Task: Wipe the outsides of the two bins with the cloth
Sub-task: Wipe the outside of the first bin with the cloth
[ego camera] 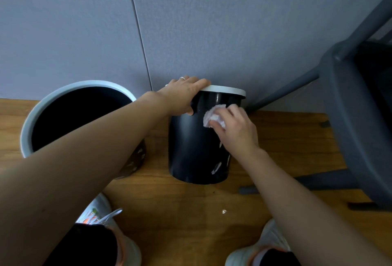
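Observation:
A small black bin (191, 149) with a white rim stands on the wooden floor against the grey wall. My left hand (183, 94) grips its rim on the left side, thumb on the outer wall. My right hand (235, 128) presses a crumpled white cloth (213, 115) against the upper front of this bin. Pale smears show low on the bin's side. To the left stands a larger black bin (27, 130) with a light grey rim, its mouth open and dark; my left forearm crosses over it.
A dark grey chair (350, 106) stands close on the right, its legs reaching toward the wall and floor by the small bin. My two light shoes (101, 215) are at the bottom. A tiny white scrap (224, 211) lies on the floor.

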A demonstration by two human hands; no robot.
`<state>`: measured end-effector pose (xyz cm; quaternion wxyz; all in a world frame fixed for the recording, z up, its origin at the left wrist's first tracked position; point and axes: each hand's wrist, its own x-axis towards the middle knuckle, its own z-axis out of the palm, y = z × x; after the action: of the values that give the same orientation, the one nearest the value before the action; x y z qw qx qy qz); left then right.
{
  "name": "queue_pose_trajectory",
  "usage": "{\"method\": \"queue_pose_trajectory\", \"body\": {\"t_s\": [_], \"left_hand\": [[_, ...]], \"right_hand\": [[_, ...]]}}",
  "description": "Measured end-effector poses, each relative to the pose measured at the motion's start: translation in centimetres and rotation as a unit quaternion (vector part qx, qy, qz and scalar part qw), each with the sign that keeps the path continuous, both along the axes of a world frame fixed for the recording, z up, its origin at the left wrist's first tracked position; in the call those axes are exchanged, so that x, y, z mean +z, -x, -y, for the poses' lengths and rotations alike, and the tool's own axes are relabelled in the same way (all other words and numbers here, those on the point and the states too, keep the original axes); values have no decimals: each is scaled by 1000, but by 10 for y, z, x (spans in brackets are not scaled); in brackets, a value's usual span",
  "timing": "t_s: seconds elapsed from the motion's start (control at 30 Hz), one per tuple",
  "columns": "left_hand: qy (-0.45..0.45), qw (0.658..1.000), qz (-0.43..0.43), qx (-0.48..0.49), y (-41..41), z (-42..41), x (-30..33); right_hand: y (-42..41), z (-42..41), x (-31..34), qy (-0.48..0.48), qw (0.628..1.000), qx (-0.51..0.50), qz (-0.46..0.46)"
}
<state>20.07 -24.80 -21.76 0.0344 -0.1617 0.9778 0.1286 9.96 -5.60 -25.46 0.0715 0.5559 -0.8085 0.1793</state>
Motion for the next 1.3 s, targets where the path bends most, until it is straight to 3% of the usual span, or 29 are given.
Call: {"method": "queue_pose_trajectory", "body": {"t_s": [0.1, 0.2, 0.33, 0.4, 0.53, 0.77, 1.1, 1.3], "left_hand": [[-3, 1000, 0, 2, 0, 1, 0], [-7, 1000, -4, 0, 0, 1, 0], [-11, 1000, -8, -8, 1, 0, 0], [-16, 1000, -7, -2, 0, 0, 1], [-26, 1000, -5, -2, -2, 2, 2], [-41, 999, -2, 5, -3, 2, 5], [-123, 986, -46, 98, -10, -3, -5], [-62, 995, -48, 53, -2, -6, -2]], "right_hand": [[-14, -19, -11, -50, 998, 37, 22], [-39, -55, -29, -120, 983, 137, -9], [-40, -68, -31, -121, 962, 242, -47], [-31, -60, -25, -93, 972, 203, -77], [-15, -46, -15, -29, 997, 74, 11], [-45, -83, -44, -164, 962, 218, 2], [-42, -84, -40, -108, 970, 216, 3], [-43, -83, -37, -102, 973, 207, 8]]}}
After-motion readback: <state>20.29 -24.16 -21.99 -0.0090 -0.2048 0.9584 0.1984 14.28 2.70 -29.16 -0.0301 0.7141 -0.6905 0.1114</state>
